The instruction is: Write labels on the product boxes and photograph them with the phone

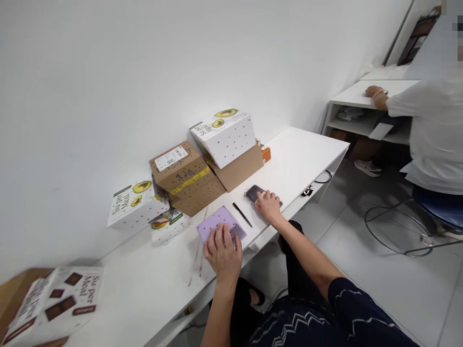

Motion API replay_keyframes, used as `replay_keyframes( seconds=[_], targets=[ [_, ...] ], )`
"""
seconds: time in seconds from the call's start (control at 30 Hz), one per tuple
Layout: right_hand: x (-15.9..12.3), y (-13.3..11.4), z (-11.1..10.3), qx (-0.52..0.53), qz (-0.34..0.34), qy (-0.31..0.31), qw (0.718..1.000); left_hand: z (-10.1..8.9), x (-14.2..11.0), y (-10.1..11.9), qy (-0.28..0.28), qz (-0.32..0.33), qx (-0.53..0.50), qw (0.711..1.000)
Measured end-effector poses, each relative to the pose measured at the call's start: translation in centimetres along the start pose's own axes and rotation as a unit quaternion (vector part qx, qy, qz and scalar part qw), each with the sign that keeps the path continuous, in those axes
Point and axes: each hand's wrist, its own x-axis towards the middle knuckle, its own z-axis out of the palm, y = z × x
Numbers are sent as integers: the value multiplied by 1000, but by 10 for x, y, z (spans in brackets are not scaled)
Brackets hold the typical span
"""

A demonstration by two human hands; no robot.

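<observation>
A flat purple box point(211, 220) with small dark marks lies on the white table before me. My left hand point(223, 246) rests over its near part, fingers laid across the top and a little apart. To the right, a dark smartphone point(252, 191) lies face down, its camera end showing. My right hand point(268, 206) covers the other end of it with curled fingers. Something small and pale shows by those fingers, too little to name. Between the purple box and the phone is a black pen point(241, 214).
Against the wall stand a taped brown carton point(190, 180), a white avocado-print box point(231, 140) on another carton, and a smaller avocado box point(137, 205). A chocolate-print package point(68, 303) lies at left. On the right, a person point(434, 130) sits at another desk; a cable point(383, 246) loops across the floor.
</observation>
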Motion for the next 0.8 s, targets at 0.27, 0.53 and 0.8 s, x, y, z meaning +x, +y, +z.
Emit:
replay_keyframes(
  seconds=[0.27,0.53,0.8],
  targets=[
    [4,-5,21,-4,15,13,1000,1,-2,1,-2,7,15,1000],
    [-4,-7,19,65,14,42,997,-18,1,2,-50,-5,-55,997],
    [-55,-18,10,384,-131,14,914,-21,-10,-62,-138,-237,-316,908]
  ],
)
